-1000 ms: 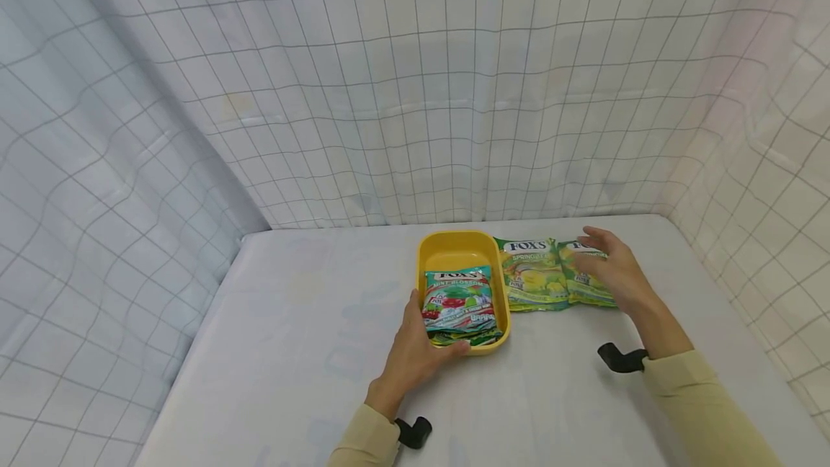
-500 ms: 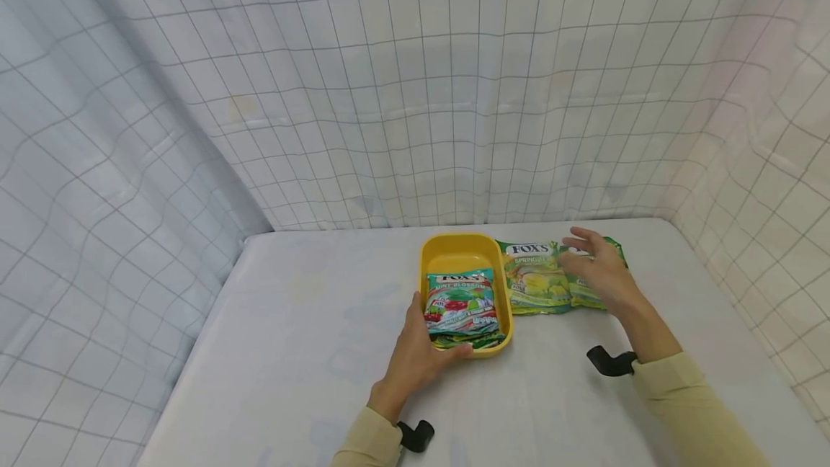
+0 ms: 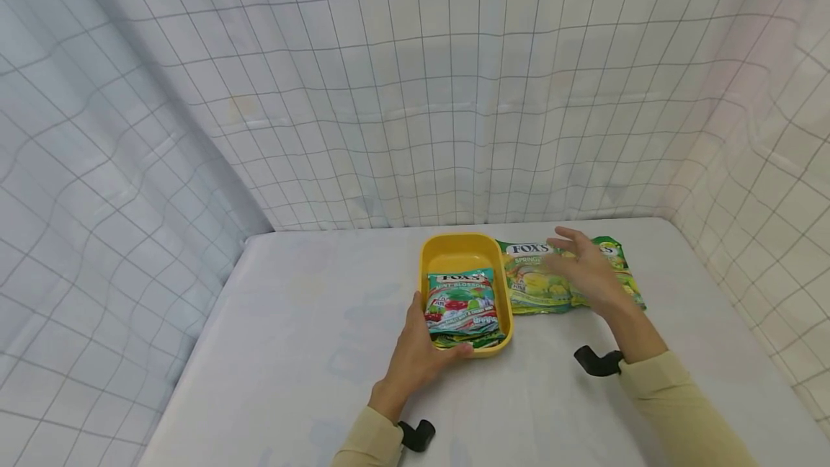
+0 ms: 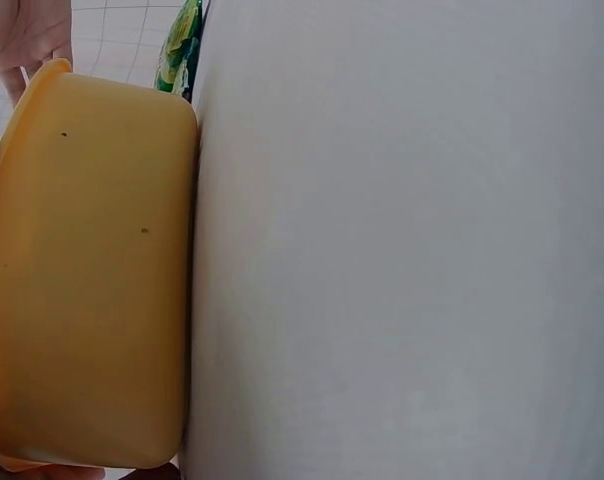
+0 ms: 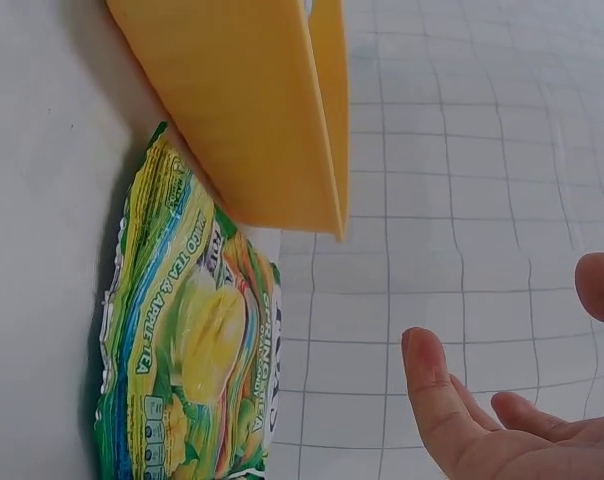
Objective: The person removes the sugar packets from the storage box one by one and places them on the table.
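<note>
A yellow container (image 3: pixel 454 238) stands on the white table, with a teal Mint Blossom bag (image 3: pixel 460 305) lying over green bags in its near part. My left hand (image 3: pixel 415 355) grips the container's near left corner, fingers along its side and thumb at the near rim. Two green-yellow Fox's bags lie to the right: one (image 3: pixel 537 283) beside the container, the other (image 3: pixel 625 272) farther right. Above them hovers my right hand (image 3: pixel 593 276), fingers apart and slightly bent, holding nothing. In the right wrist view the right hand (image 5: pixel 522 435) is above the near bag (image 5: pixel 197 350), not touching it.
White cloth with a dark grid hangs behind the table and at both sides. The white tabletop (image 3: pixel 292 337) stretches left of the container and in front of it. A black wrist device (image 3: pixel 599 362) is worn at the right wrist, another (image 3: pixel 417 435) at the left.
My right hand has moved left over the bags, uncovering more of the farther bag. The left hand keeps its grip on the container, which has stayed in place on the table.
</note>
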Tool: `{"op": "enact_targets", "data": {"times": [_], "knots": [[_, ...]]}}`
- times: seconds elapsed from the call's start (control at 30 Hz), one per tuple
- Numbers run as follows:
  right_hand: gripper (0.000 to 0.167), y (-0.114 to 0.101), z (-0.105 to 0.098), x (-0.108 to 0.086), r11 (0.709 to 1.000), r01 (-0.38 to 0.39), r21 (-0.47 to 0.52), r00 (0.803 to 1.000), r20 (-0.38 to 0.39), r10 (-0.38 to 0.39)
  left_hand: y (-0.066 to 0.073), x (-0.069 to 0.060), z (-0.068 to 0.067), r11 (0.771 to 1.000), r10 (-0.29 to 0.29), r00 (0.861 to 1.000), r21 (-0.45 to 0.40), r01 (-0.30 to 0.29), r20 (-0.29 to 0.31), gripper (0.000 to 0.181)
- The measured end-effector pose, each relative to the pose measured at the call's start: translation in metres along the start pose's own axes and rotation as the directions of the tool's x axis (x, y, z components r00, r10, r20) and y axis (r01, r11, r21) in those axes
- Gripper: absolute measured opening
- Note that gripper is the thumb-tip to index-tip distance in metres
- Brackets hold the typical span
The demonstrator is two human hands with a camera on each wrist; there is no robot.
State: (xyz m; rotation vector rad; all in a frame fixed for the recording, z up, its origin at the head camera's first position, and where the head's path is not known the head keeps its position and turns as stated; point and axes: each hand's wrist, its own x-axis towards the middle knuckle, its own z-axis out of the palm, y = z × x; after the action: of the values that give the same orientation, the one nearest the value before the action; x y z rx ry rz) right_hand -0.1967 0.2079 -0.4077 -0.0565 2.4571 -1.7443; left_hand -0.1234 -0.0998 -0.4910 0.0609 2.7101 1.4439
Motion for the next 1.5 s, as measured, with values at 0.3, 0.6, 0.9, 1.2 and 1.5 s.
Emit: {"op": "enact_targets", "data": {"times": [0.3,0.6,0.9,1.2,1.5], "knots": [[0.084,-0.011,0.019,0.003,1.000,-0.018,-0.010,0.999,0.027,0.018,-0.002,0.000,-0.001,1.000,0.005,1.000,0.014,-0.004,-0.006,0.133],[0.084,-0.018,0.038,0.008,1.000,-0.009,0.015,0.997,0.078,0.007,-0.001,0.000,0.001,1.000,-0.002,1.000,0.015,0.002,-0.002,0.134],[0.077,-0.015,0.053,0.010,0.998,0.008,0.057,0.989,0.148,-0.016,0.000,-0.001,0.001,1.000,0.000,1.000,0.016,0.000,0.001,0.132],[0.078,-0.017,0.067,0.012,0.999,-0.013,0.050,0.981,0.193,0.003,0.001,-0.001,-0.001,1.000,0.012,1.000,-0.018,-0.012,0.008,0.131],[0.086,-0.014,0.080,0.011,0.999,-0.043,0.001,0.974,0.221,0.042,-0.001,0.001,0.000,0.998,0.053,0.999,-0.030,-0.052,0.013,0.130]]}}
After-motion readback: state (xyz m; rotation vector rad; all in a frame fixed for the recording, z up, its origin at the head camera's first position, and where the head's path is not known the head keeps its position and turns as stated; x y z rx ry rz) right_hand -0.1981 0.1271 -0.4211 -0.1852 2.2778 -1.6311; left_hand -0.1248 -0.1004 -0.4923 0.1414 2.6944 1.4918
